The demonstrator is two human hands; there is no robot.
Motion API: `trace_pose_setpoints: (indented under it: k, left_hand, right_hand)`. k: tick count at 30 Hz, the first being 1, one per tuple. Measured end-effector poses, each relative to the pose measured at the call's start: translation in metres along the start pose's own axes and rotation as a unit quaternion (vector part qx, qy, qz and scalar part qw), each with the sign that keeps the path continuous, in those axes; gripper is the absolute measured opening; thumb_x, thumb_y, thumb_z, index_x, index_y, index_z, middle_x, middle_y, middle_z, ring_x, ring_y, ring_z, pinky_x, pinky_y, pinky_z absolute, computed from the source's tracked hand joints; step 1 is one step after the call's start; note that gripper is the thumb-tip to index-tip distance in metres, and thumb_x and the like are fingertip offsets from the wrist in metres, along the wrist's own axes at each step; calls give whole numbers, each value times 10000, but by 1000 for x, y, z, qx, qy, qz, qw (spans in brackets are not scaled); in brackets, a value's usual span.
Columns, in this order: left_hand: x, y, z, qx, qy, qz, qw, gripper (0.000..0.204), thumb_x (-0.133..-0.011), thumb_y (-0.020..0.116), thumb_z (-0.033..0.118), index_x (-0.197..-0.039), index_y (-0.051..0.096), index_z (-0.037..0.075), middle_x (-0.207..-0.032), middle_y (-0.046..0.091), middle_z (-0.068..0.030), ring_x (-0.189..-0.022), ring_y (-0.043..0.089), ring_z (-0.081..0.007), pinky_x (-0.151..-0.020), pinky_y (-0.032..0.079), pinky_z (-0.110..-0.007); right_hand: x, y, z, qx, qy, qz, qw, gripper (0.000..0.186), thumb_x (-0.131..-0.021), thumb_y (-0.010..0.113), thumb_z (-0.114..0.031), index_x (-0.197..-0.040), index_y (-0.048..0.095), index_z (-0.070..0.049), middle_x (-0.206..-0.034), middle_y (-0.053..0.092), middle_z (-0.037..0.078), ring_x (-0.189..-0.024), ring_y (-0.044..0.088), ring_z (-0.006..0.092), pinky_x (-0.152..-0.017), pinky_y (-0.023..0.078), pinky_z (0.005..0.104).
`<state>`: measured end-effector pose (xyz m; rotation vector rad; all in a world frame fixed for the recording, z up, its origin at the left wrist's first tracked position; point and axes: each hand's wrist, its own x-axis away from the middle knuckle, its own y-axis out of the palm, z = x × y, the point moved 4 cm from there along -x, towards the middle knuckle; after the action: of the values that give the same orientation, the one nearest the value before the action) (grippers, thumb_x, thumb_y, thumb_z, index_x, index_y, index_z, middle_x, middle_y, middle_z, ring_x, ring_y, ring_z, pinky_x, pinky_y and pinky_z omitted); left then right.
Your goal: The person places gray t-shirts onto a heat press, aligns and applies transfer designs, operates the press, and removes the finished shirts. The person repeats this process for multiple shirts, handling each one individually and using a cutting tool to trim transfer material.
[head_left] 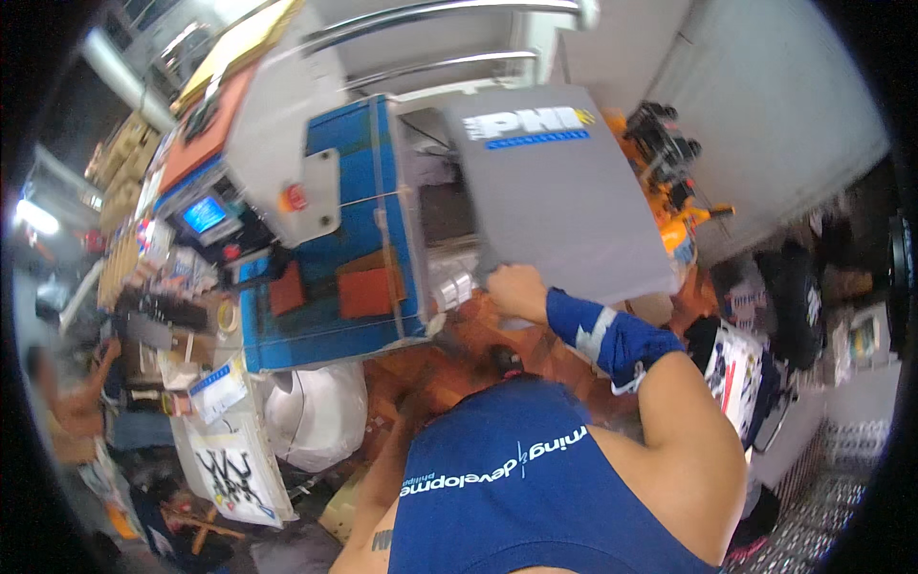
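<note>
A grey printed T-shirt (564, 206) lies spread flat over a board, with white lettering and a blue bar near its far edge. At its near left corner is my right hand (517, 293), fingers curled closed on the grey cloth. Navy fabric with a white patch wraps my right forearm. My left arm hangs down beside my body, and its hand does not show. Left of the shirt stands a press machine with a blue bed (359, 230), on which lie reddish-brown pads (368, 292).
A control box with a lit blue screen (204, 215) sits at the machine's left. Chrome rails (440, 24) run across the back. Orange-and-black equipment (669, 172) stands right of the shirt. A white rounded bag (316, 411) is below the bed. Another person (76, 402) is at far left.
</note>
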<state>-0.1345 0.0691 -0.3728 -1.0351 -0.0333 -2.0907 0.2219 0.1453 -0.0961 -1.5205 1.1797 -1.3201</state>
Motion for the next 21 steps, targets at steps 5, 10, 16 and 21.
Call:
trace_pose_setpoints:
  k: [5,10,16,21]
  left_hand:
    - [41,80,190,6,79,-224,971,390,-1023,576,326,-1239,648,10,-1236,669,-126,-1155,642,-248,-995,494,-367]
    - [68,88,350,421,192,-356,812,721,-980,485,602,-1411,485,24,-1317,605,-150,-1145,634,-325,-1000,508,-464]
    - [54,89,413,651,222,-262,676,861,-962,436,712,-1394,505,-30,-1320,609,-209,-1097,635,-334,-1059,452,-480]
    - [137,36,366,440,353,171,808,378,-1025,605,340,-1170,667,-4,-1101,698,-39,-962,635,-177,-884,504,-345]
  right_hand:
    - [15,-150,79,-317,-124,200,919,354,-869,679,-289,-694,646,16,-634,626,192,-598,658,237,-557,508,420]
    - [100,-261,71,-315,-294,24,902,307,-877,694,-258,-697,636,-16,-597,586,93,-576,611,145,-531,464,351]
    - [219,-237,-30,-247,-720,-359,539,297,-902,744,-270,-802,634,-13,-767,654,148,-730,657,299,-653,504,371]
    - [124,-169,-8,-593,-339,-333,650,545,-1021,537,-498,-894,674,15,-892,728,187,-776,722,340,-734,589,405]
